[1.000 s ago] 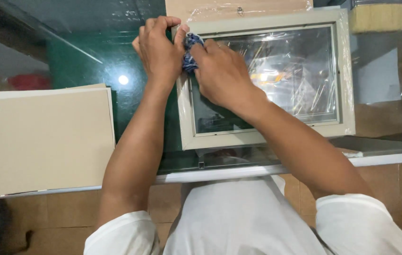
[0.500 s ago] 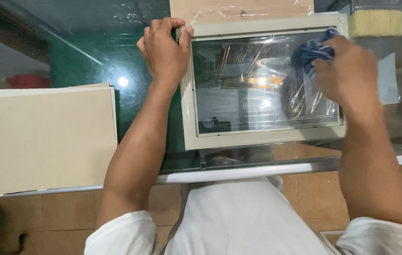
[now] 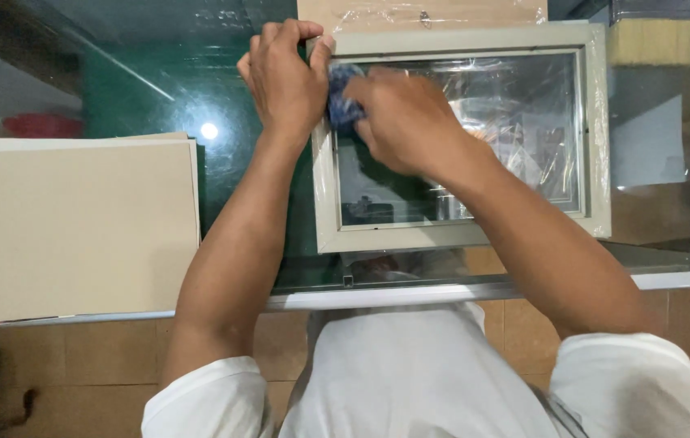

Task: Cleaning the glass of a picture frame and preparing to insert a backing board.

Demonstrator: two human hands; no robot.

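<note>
1. Head view, looking down: a pale grey picture frame (image 3: 458, 138) lies flat on a dark green glass tabletop (image 3: 158, 73), its glass pane facing up and catching reflections.
2. Frame sits toward the far middle of the table, long axis running left to right, near long edge roughly parallel to the metal table edge (image 3: 410, 296).
3. Left hand (image 3: 284, 81) is curled over the frame's far-left corner, fingers clamped on the moulding. Judged: it pins the frame so it does not slide on the slick glass.
4. Right hand (image 3: 401, 122) is closed around a small blue cloth (image 3: 343, 101), pressing it onto the pane at its upper-left part, just beside the left hand. Only a bit of cloth shows past the knuckles.
5. Right forearm crosses the pane diagonally from the near right, hiding part of the glass.
6. Flat beige board (image 3: 69, 227) lies left of the frame on the table, apart from it, its near edge at the table edge.
7. A brown backing board wrapped in clear film (image 3: 418, 15) lies at the far edge, partly under the frame's top side.
8. A pale yellow block, maybe a sponge (image 3: 653, 40), sits at far right, well apart from both hands.
9. Tiled floor (image 3: 77, 357) shows below the table; the person wears a white shirt (image 3: 410, 381).
</note>
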